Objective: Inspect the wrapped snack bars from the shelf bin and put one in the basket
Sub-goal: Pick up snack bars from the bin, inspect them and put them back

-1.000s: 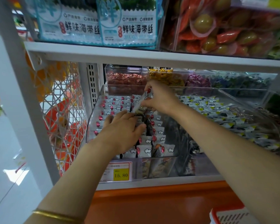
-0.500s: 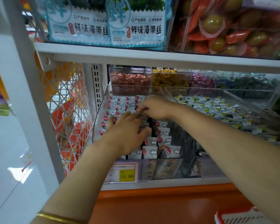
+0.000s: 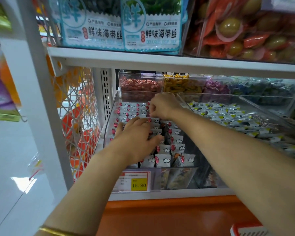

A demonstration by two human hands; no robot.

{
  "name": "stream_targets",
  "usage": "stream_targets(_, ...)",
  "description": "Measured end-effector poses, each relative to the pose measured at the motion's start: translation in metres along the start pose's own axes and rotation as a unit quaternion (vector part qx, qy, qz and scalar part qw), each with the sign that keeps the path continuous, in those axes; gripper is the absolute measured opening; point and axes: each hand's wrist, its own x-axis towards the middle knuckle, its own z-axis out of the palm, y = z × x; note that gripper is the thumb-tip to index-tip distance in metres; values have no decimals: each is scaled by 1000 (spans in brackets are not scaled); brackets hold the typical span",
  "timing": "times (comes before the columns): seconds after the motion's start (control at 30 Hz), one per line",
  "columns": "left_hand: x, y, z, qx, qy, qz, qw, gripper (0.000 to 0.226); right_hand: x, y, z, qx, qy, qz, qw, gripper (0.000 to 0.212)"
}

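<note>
Dozens of snack bars (image 3: 131, 114) are packed in rows in the clear shelf bin (image 3: 109, 126). The left hand (image 3: 134, 140) is laid flat on them, fingers slightly spread. The right hand (image 3: 163, 106) is curled over the rear rows; a pinch cannot be confirmed. Risk: neighbouring bars dragged out and rows toppled if one is yanked. Long axes seem to run left-right, printed faces tilted up. The basket (image 3: 249, 229) is glimpsed at lower right.

Both arms reach into the clear shelf bin (image 3: 109, 128) of wrapped snack bars (image 3: 165, 149). The left grip (image 3: 134, 133) lies flat on the rows, fingers spread. The right grip (image 3: 163, 105), farther back, curls its fingers down among the bars; whether it pinches one is unclear. A basket (image 3: 247, 229) corner shows bottom right.
</note>
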Motion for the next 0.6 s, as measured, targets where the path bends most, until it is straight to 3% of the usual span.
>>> stream_targets(0.1,-2,2,-3,-8,19,-2,1000,60,-4,5,-9,100,15,11,995,7)
stream_targets(0.3,-9,2,-10,-105,122,-26,987,43,-41,15,-41,224,160,55,960,7)
stream_targets(0.43,-15,2,-14,-193,185,-58,962,45,-92,12,-44,317,287,91,899,6)
stream_targets(0.6,-29,9,-14,-363,135,-75,919,36,-142,4,-44,483,271,148,820,19)
